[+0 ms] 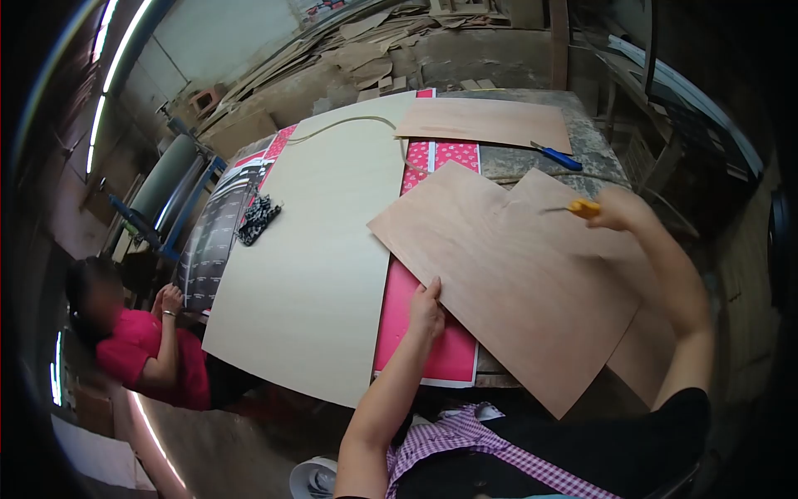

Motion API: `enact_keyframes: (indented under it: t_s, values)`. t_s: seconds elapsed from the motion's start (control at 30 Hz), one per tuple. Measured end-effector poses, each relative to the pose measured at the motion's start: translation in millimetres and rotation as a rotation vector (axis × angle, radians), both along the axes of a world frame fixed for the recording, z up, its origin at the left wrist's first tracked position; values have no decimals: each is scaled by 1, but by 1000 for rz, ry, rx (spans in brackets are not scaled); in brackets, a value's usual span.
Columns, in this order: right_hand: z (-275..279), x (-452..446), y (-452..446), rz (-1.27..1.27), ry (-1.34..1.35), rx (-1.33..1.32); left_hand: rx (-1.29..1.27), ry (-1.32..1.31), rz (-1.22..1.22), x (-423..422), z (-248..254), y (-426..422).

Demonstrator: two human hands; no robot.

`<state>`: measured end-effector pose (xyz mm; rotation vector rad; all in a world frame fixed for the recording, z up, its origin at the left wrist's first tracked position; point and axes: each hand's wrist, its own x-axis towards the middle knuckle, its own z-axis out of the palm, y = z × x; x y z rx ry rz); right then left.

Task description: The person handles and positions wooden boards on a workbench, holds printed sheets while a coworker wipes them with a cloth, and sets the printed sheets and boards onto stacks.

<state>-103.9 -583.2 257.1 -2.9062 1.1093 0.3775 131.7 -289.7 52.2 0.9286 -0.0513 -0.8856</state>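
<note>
Gripping the lower left edge of a thin brown wood sheet, my left hand has its thumb on top. My right hand is closed around the yellow handle of a small tool, whose thin dark tip points left above the sheet. Another brown sheet lies partly under the first. To the left is a large pale board on the table. A blue-handled knife rests near the edge of a rectangular wood piece at the back.
A co-worker in a pink shirt stands at the left table edge. A dark patterned cloth lies on the pale board. Pink printed sheeting shows beneath the boards. A thin cord curves across the back. Scrap wood is piled beyond the table.
</note>
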Motion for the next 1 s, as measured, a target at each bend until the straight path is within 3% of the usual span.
enact_keyframes:
  t_s: [0.07, 0.17, 0.27, 0.33, 0.4, 0.5, 0.53, 0.6, 0.63, 0.7, 0.8, 0.83, 0.87, 1.0]
  values:
    - [19, -42, 3, -108, 171, 104, 21, 157, -126, -21, 3, 2]
    - [28, -88, 19, -109, 397, 258, 106, 135, -334, -63, 21, 7]
    - [20, -100, 49, -14, 365, 564, 89, 147, -295, -68, 24, 0]
    - [16, -80, 81, 201, 358, 503, 102, 103, -252, -71, 15, 5]
    - [-1, -62, 91, 354, 219, 504, 49, 58, -236, -69, 6, 0]
    - [-18, -39, 85, 131, -198, 434, 26, 11, -175, -75, 3, 2]
    - [-15, -35, 81, 256, -132, 387, 14, 9, -208, -74, 0, 4]
    - [9, -20, 91, 227, 185, 428, 5, -82, -182, -74, -2, 6]
    - [9, -16, 88, 237, 159, 518, -42, -120, -158, -75, -4, 6]
    - [-18, -20, 73, 22, -373, 728, -106, -189, -96, -79, 7, 10]
    - [-37, -7, 38, 104, -564, 5, -124, -332, -45, -72, 27, 23]
    - [-47, -3, 21, 103, -592, -91, -116, -333, -11, -67, 34, 32]
    - [-56, 3, 4, 98, -625, -188, -127, -322, 14, -61, 42, 41]
    - [-100, 27, -41, 123, -574, -143, -65, -352, 217, -18, 71, 102]
